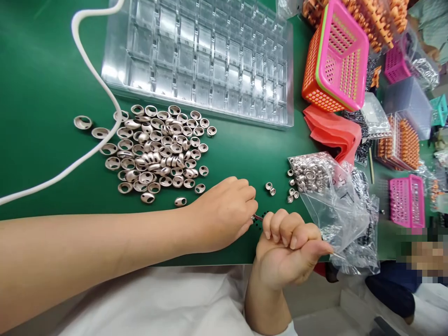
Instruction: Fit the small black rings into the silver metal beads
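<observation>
The left hand (224, 217) is closed with its fingertips pinched around a small metal part (253, 217), mostly hidden; the right hand (290, 245) is curled tight on a thin dark rod (259, 218), which spans the gap between the 2 hands. I cannot tell how firmly the rod and part meet.

That hidden contact looks like the main risk: if the rod twists off-line, the part could pop out of the pinch. Both hands work close to the near edge of the green bench (42, 84), so a dropped piece could land in the lap or on the floor.

The lone ring (180, 201) lies just beside the left forearm, where a careless shift could knock it away. The white cord (84, 160) crosses the edge of the ring pile (153, 157); a tug could scatter it. Small metal pieces (269, 186) near the fingers could roll if brushed.
</observation>
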Demonstrator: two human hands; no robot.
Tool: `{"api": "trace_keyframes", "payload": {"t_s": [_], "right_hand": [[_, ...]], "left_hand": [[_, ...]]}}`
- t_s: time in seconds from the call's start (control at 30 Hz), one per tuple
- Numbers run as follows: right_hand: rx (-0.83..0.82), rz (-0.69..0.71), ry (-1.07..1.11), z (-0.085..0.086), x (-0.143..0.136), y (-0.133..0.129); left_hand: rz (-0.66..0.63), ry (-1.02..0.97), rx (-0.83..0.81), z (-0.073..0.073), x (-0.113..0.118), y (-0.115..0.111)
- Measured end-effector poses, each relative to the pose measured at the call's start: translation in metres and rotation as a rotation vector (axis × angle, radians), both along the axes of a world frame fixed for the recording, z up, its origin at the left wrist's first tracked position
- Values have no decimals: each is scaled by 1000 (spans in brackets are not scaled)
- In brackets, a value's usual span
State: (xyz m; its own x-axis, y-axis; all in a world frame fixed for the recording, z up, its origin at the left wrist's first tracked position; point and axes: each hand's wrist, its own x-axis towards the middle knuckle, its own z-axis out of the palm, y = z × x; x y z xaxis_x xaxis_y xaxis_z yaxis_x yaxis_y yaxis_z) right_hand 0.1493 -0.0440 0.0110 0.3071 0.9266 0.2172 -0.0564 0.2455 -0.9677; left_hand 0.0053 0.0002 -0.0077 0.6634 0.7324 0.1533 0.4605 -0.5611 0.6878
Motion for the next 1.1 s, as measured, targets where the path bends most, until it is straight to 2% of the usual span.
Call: {"api": "trace_keyframes", "payload": {"t_s": [0.67, 1.1], "right_hand": [[-32, -75, -57, -2, -4, -4], [16, -103, -39, -5, -7, -1]], "left_hand": [[8, 6, 27, -1, 2, -1], [0, 3, 7, -1, 2, 1]]}}
